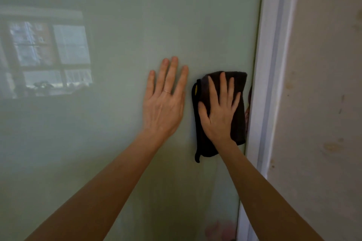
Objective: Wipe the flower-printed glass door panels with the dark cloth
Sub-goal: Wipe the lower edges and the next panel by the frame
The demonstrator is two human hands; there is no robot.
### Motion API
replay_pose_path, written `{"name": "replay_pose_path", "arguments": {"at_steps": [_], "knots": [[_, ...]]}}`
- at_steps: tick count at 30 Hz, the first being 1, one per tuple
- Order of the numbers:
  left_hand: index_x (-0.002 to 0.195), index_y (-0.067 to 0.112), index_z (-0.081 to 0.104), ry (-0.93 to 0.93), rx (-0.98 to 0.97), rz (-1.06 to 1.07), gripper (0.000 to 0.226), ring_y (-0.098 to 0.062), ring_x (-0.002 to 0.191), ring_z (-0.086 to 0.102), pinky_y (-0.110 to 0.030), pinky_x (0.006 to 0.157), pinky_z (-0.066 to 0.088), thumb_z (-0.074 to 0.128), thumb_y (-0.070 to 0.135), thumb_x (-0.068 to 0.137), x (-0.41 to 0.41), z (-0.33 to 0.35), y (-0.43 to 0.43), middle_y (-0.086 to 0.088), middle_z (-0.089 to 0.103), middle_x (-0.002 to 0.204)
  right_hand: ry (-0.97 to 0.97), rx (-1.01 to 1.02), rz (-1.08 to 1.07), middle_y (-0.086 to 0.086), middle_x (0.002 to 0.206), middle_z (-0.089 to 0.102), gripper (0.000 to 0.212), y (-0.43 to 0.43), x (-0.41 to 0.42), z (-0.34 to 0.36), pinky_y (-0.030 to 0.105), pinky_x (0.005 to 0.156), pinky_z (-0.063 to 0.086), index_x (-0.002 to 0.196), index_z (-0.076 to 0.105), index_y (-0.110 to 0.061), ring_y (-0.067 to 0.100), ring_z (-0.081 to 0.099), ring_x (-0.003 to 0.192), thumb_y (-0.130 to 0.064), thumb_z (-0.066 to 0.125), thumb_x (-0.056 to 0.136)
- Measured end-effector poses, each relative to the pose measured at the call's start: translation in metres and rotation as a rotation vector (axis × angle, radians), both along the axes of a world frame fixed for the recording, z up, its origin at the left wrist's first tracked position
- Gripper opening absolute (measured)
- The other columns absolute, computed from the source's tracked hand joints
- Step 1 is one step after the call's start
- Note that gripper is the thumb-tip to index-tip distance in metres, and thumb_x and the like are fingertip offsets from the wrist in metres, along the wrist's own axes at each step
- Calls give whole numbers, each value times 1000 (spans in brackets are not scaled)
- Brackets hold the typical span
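A person's 2 bare hands lie flat against a pale green glass door panel [121,15] that fills most of the frame. The right hand [219,111], at centre right, presses a folded dark cloth [238,84] against the glass with fingers straight and spread wide; the cloth shows above, beside and below the hand, and a small yellow tag [195,89] sits at its left edge. The cloth's right edge lies just beside the white door frame [268,64], which runs top to bottom at the right of the frame. The left hand [164,103], just left of the cloth and apart from it, rests open on the bare glass, fingers straight and slightly fanned, with a thin ring [167,91] on 1 finger. Both forearms reach up from the lower edge of the frame. A window reflection [51,55] shows in the glass at upper left. A faint pink flower print [219,230] appears at the bottom, near the door frame. A stained, cream wall [323,103] occupies the far right.
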State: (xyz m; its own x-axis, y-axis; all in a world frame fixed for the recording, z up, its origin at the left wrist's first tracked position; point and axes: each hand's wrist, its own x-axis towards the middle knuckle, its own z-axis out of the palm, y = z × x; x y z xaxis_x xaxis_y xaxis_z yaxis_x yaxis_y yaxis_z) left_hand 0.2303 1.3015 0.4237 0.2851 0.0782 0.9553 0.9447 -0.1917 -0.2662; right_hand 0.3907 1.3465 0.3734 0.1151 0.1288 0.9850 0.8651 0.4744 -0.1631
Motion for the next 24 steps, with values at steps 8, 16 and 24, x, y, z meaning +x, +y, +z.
{"name": "replay_pose_path", "arguments": {"at_steps": [8,16,24], "knots": [[159,9,25,-3,1,25,55,-33,154,15,-50,125,4,37,26,108,14,-1,7,-15,18,166,165,-66,6,13,166,24,66,2,12,12,61,122,6,158,32,-21,32,13,155,-37,46,95],[158,9,27,-13,20,34,56,-32,154,15,-51,125,8,39,26,106,14,-3,10,-15,19,166,258,-140,-10,10,167,21,68,4,18,-41,64,121,10,158,28,-23,27,8,156,-37,45,94],[158,9,26,-16,38,46,55,-33,154,16,-50,125,6,36,26,107,18,-1,10,-15,19,166,245,-128,-5,10,167,22,69,7,23,-9,54,123,3,158,31,-19,29,10,156,-37,44,93]]}}
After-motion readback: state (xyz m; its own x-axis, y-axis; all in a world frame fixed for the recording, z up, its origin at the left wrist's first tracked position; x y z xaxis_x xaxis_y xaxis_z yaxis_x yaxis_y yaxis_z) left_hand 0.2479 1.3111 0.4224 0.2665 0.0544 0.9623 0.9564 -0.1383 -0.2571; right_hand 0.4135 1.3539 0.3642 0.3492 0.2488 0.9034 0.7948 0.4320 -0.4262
